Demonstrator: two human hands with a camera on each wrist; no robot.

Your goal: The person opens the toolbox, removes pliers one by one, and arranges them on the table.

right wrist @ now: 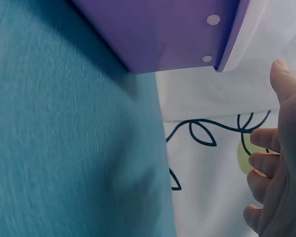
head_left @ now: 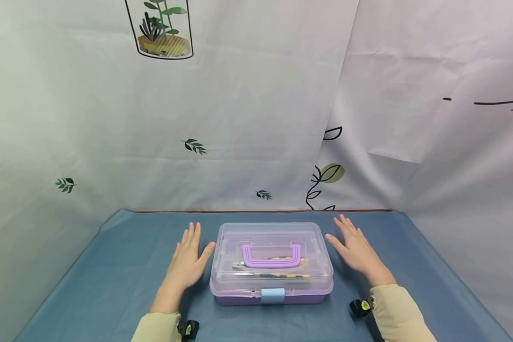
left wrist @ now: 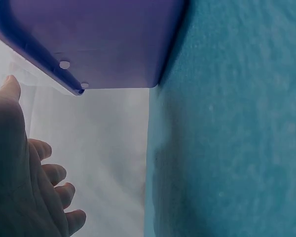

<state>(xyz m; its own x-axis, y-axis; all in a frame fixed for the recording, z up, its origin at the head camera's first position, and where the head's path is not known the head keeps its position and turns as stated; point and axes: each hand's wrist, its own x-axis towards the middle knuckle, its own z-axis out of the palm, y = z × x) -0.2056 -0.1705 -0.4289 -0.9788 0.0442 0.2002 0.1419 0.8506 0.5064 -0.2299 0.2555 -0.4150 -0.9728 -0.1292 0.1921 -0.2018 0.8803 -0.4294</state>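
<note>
A purple plastic case (head_left: 235, 300) with a clear lid sits on the blue cloth, its pale blue latch (head_left: 272, 295) facing me. On the lid lies a purple carry handle (head_left: 271, 262), folded flat. Through the lid I make out some slim yellow-and-black items and a greyish one; their kind is unclear. To the left of the case is my left hand (head_left: 186, 266), fingers extended and thumb spread, apart from it. My right hand (head_left: 359, 252) is held likewise on the right side, touching nothing. Both wrist views show the purple side walls (left wrist: 108, 44) beyond the thumbs.
Blue cloth (head_left: 111, 270) covers the table. Behind it and at both sides hangs a pale curtain (head_left: 256, 118) printed with leaves and a plant jar. A small black camera band (head_left: 190, 329) is on the left wrist, another (head_left: 361, 308) on the right.
</note>
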